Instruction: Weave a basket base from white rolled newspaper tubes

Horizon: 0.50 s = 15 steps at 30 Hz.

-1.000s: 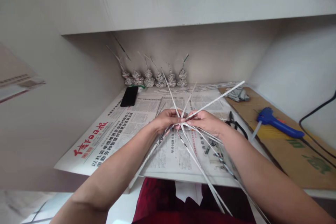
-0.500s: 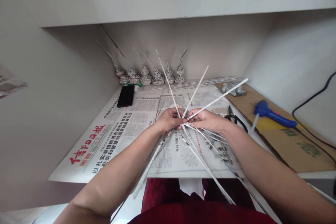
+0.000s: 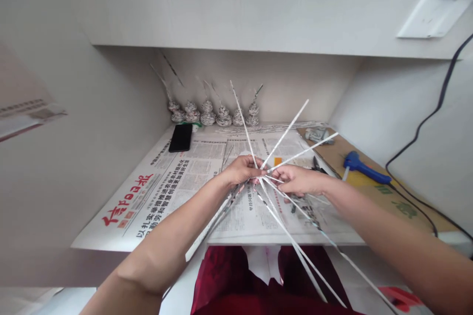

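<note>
Several rolled-paper sticks (image 3: pixel 284 134) cross at one point above the newspaper (image 3: pixel 173 192) and fan out, some upward and others down past the table edge. My left hand (image 3: pixel 246 169) pinches the crossing between thumb and fingers. To its right, my right hand (image 3: pixel 295 180) has its fingers closed around one of the paper sticks close to the crossing. The fingers hide part of the centre where the sticks meet.
Several small woven paper gourds (image 3: pixel 223 117) line the back wall. A black phone (image 3: pixel 181 138) lies at left. At right, a blue glue gun (image 3: pixel 365 167) with a cord rests on cardboard (image 3: pixel 373 202), near black-handled cutters (image 3: pixel 318 165). Loose paper sticks (image 3: pixel 266 129) lie at the back.
My right hand has shifted right and slightly down from the crossing, onto a lower stick. The upper sticks have swung a little to a new angle. The camera view has tilted up.
</note>
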Each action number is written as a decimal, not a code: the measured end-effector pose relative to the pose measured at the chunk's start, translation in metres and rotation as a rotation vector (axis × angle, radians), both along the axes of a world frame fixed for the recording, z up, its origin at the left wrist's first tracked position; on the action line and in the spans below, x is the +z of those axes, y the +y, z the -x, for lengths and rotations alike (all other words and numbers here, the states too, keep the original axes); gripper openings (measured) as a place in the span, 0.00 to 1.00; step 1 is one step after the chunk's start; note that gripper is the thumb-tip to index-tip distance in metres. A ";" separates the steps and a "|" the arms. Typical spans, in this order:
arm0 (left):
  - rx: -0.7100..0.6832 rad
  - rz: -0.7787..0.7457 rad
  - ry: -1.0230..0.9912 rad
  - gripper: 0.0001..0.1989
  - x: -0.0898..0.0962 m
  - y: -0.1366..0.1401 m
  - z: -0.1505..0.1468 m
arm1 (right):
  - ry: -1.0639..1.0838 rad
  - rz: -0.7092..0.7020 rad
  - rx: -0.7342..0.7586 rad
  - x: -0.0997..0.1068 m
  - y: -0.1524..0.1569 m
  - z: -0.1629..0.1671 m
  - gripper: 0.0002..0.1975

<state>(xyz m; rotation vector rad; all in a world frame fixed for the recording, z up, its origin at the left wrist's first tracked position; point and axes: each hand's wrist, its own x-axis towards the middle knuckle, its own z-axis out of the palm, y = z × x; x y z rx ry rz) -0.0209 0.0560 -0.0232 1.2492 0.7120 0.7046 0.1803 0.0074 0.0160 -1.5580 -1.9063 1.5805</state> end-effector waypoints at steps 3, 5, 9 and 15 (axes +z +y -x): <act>0.009 0.016 -0.020 0.23 -0.001 0.003 0.001 | -0.041 -0.016 -0.019 0.003 -0.006 0.001 0.16; 0.058 0.021 -0.037 0.23 -0.003 0.008 0.002 | -0.068 -0.029 -0.023 0.004 -0.015 0.000 0.15; 0.122 0.021 -0.059 0.22 -0.009 0.018 0.003 | -0.181 0.048 0.007 0.003 -0.037 -0.010 0.12; 0.088 0.012 -0.043 0.23 -0.015 0.021 0.004 | -0.175 -0.145 -0.227 -0.007 -0.039 -0.020 0.17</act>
